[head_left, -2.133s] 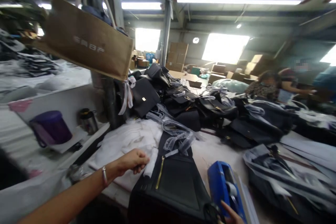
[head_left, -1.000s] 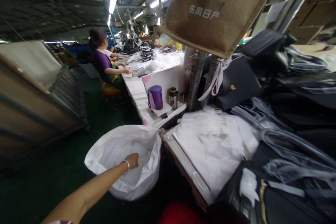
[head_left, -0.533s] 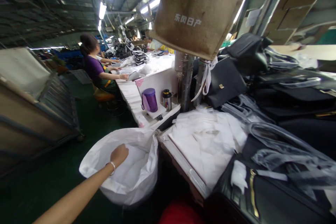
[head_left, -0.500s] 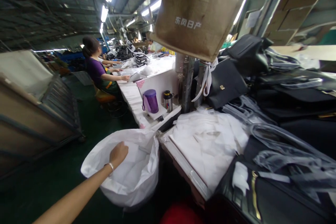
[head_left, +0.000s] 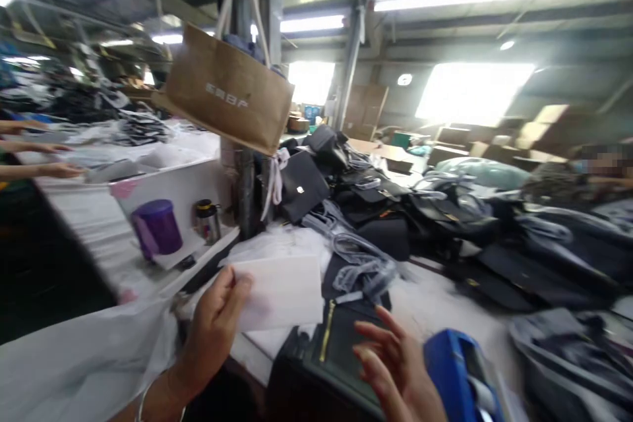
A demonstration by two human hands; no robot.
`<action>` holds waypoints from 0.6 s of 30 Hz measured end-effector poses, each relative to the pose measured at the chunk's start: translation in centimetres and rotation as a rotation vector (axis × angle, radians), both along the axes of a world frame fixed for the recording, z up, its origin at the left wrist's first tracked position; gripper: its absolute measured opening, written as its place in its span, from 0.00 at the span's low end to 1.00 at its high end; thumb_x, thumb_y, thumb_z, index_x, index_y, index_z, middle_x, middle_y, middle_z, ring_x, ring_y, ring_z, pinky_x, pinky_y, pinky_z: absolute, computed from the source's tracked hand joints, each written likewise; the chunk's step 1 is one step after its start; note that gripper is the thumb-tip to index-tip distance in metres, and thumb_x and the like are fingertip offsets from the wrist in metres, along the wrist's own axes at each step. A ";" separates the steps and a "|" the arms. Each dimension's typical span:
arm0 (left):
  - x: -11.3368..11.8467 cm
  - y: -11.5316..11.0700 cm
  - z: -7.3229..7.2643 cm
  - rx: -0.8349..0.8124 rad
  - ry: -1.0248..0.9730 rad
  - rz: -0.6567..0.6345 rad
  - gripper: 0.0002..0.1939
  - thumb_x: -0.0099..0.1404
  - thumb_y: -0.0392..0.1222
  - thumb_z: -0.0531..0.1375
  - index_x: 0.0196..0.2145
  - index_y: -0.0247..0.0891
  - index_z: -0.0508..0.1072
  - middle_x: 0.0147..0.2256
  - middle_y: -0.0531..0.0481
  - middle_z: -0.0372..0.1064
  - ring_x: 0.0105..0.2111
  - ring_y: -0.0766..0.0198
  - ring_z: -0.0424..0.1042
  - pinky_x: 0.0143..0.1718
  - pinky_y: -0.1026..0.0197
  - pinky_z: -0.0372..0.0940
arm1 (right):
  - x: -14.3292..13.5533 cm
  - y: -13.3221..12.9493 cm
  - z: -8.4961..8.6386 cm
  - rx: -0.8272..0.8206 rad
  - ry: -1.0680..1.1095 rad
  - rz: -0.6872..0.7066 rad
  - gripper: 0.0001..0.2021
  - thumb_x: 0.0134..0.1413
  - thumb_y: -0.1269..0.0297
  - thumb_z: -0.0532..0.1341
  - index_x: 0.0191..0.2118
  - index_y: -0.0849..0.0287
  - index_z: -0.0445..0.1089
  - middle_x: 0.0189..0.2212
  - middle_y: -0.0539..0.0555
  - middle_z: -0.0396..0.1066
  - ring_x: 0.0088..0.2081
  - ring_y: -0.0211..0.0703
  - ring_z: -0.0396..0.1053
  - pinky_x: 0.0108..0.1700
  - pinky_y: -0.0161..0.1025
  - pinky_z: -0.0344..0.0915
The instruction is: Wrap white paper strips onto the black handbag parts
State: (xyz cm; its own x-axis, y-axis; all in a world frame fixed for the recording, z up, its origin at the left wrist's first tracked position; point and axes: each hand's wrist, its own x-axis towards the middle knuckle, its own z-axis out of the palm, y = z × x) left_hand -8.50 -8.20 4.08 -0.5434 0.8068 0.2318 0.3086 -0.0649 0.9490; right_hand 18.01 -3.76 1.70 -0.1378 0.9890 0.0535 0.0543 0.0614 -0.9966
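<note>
A long counter (head_left: 435, 293) ran across the view, heaped at its far side with black bags (head_left: 395, 201) and their grey, plastic-wrapped straps (head_left: 361, 257). A brown jute bag (head_left: 227, 95) with pale lettering hung from a post above the heap. At the lower left a large white sack (head_left: 84, 369) sagged beside the counter's edge. Nearest the camera a black bag with a gold zipper (head_left: 336, 359) lay flat on the counter, and a pile of white sheets (head_left: 277, 244) rested just behind it. A white sheet (head_left: 284, 290) was held up over the near edge of that pile, partly covering the black bag's upper corner. The left hand (head_left: 215, 326) pinched this sheet at its left edge, thumb on the front and the fingers behind. The right hand (head_left: 395, 366) hovered open over the black bag, its fingers spread and touching nothing. A blue tape dispenser (head_left: 462, 376) stood just beside that hand. On a lower white shelf to the left stood a purple jug (head_left: 155, 227) and, near it, a small steel flask (head_left: 208, 221). Other people's forearms (head_left: 37, 158) reached in at the far left.
</note>
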 end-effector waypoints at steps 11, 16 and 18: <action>7.8 8.3 4.8 -0.351 -0.471 -1.147 0.14 0.56 0.41 0.61 0.39 0.33 0.75 0.34 0.47 0.73 0.36 0.58 0.71 0.38 0.61 0.63 | 5.6 5.9 7.8 0.044 -0.191 0.279 0.09 0.52 0.60 0.63 0.38 0.59 0.70 0.25 0.47 0.69 0.27 0.36 0.65 0.28 0.31 0.59; 10.1 10.2 2.6 -0.562 -0.529 -1.123 0.14 0.52 0.45 0.65 0.33 0.30 0.77 0.28 0.46 0.74 0.24 0.63 0.69 0.28 0.64 0.61 | 5.2 7.7 6.5 0.114 -0.370 0.247 0.07 0.53 0.61 0.60 0.36 0.58 0.70 0.25 0.47 0.70 0.26 0.37 0.66 0.26 0.31 0.58; 10.6 10.3 1.1 -0.580 -0.537 -0.993 0.15 0.52 0.47 0.65 0.30 0.31 0.75 0.25 0.48 0.73 0.22 0.64 0.68 0.24 0.65 0.59 | 6.0 8.1 4.4 0.145 -0.562 0.020 0.11 0.57 0.56 0.57 0.32 0.57 0.70 0.22 0.48 0.71 0.24 0.38 0.66 0.27 0.33 0.57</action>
